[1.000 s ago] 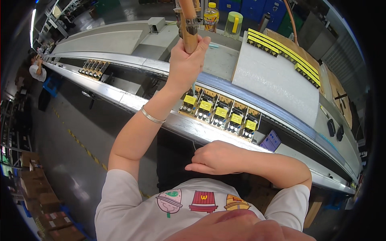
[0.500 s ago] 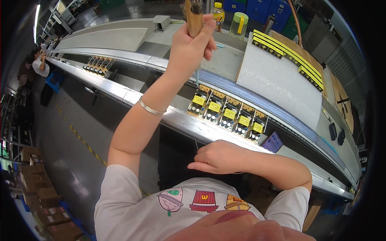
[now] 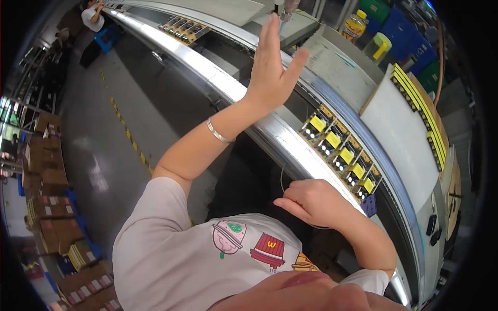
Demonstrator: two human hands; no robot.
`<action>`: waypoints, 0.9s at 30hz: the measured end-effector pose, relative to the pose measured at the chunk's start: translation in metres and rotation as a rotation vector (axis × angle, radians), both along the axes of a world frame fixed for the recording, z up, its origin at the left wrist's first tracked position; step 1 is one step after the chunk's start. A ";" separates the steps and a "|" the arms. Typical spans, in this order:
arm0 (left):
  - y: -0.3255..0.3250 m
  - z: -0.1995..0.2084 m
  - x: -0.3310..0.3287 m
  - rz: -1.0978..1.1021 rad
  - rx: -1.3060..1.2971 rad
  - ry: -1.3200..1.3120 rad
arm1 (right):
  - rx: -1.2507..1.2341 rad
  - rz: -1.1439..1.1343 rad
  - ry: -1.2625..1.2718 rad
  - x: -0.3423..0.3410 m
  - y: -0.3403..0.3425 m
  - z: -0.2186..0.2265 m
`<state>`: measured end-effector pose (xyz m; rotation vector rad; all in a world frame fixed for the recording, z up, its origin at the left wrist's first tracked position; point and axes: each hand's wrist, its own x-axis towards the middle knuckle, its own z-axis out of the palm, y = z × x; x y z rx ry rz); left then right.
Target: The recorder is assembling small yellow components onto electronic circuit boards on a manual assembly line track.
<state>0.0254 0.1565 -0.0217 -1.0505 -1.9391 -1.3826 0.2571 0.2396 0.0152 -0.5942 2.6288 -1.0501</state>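
My left hand (image 3: pixel 273 78) is raised over the conveyor line, fingers stretched and thumb apart, holding nothing. Just beyond its fingertips, a hanging powered screwdriver (image 3: pixel 288 7) shows at the top edge, mostly cut off. My right hand (image 3: pixel 313 200) is curled beside the near metal rail (image 3: pixel 290 142), thumb outward; whatever its fingers may hold is hidden. A thin pale cord (image 3: pixel 282 180) runs next to it. On the line between the rails sits a row of circuit boards (image 3: pixel 346 155) with yellow-topped transformers. A phone (image 3: pixel 369 205) lies at the row's near right end.
Another group of circuit boards (image 3: pixel 182 28) sits farther up the line. A white foam sheet (image 3: pixel 402 129) carries long yellow strips (image 3: pixel 420 101). Behind are a yellow-capped bottle (image 3: pixel 355 26) and a green-lidded cup (image 3: pixel 378 46). A person (image 3: pixel 93 16) works at the far left end.
My left hand has let go of the screwdriver and opened; the screwdriver now hangs higher, at the top edge. The view has turned. My right hand stays curled.
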 end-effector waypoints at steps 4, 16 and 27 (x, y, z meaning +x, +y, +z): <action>-0.026 -0.010 -0.001 -0.084 -0.117 -0.093 | 0.040 -0.070 0.114 -0.004 0.000 0.009; -0.029 -0.018 -0.006 -0.081 0.100 -0.253 | 0.557 -0.360 0.539 -0.054 -0.007 -0.001; -0.028 -0.019 -0.008 -0.091 0.097 -0.236 | 0.634 -0.382 0.526 -0.054 0.000 -0.012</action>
